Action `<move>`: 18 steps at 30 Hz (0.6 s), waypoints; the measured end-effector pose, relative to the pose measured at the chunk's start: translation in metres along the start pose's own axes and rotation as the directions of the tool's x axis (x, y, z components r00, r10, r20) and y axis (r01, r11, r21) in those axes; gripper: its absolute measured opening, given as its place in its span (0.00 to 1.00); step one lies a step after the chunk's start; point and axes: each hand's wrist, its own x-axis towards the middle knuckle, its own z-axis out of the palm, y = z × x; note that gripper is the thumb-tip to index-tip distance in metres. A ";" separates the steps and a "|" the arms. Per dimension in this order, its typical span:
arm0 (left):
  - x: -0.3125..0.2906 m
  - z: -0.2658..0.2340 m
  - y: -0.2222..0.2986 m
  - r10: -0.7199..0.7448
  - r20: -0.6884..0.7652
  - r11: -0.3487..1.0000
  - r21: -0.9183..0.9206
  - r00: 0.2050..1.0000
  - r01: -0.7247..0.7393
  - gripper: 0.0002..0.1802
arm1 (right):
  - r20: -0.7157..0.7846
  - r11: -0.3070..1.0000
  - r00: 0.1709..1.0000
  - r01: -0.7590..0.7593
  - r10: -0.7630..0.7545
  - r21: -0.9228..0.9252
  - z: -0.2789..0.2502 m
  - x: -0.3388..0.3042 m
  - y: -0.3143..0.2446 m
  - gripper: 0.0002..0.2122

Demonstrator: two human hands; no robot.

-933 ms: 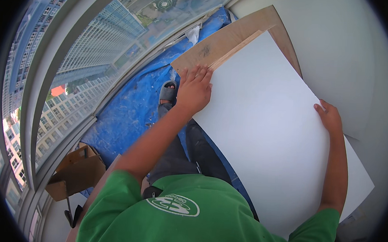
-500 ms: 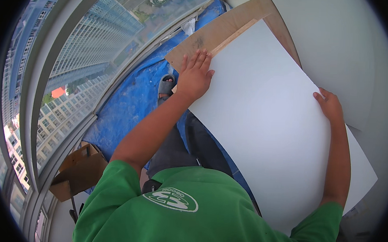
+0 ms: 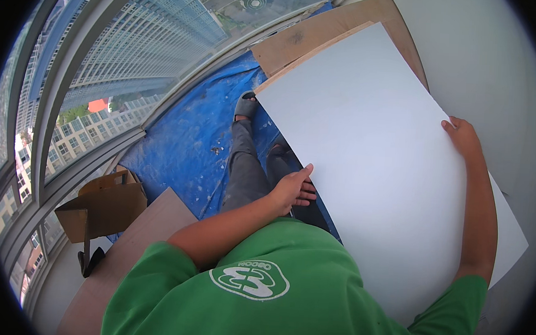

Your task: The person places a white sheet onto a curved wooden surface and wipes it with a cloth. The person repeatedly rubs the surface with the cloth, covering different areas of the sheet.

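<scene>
A large white board (image 3: 372, 142) stretches from my body toward the far end, leaning over other boards. My right hand (image 3: 463, 138) is closed over its right edge, thumb on the white face. Beside the board's left edge is my left hand (image 3: 294, 190), its fingers stretched and apart. The left thumb comes close to that edge; I cannot tell whether it touches. Under the far end of the white board lies a brown wooden board (image 3: 292, 44).
Blue sheeting (image 3: 178, 144) covers the floor, where my sandalled foot (image 3: 246, 104) stands. An opened cardboard box (image 3: 105, 204) and a pinkish-brown board (image 3: 156, 222) are at the left. Tall windows (image 3: 147, 46) run along the left, and a pale wall (image 3: 485, 63) rises at the right.
My left hand has left the board's far left part and come back toward my body along its left edge. The right hand keeps its hold. My view has shifted, showing the pinkish-brown board.
</scene>
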 end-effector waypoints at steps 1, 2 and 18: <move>0.003 0.009 -0.009 0.021 0.010 1.000 0.019 1.000 -0.021 0.31 | 0.006 1.000 1.000 0.000 0.000 0.002 0.000 0.001 0.002 0.25; 0.005 0.016 -0.016 0.039 0.021 0.998 0.039 0.999 -0.039 0.31 | 0.014 1.000 1.000 -0.002 0.002 0.003 0.001 0.002 0.003 0.25; 0.026 0.047 -0.038 0.194 0.106 0.904 -0.404 0.975 -0.136 0.25 | 0.039 0.989 0.994 0.109 -0.105 -0.102 -0.010 0.005 0.008 0.24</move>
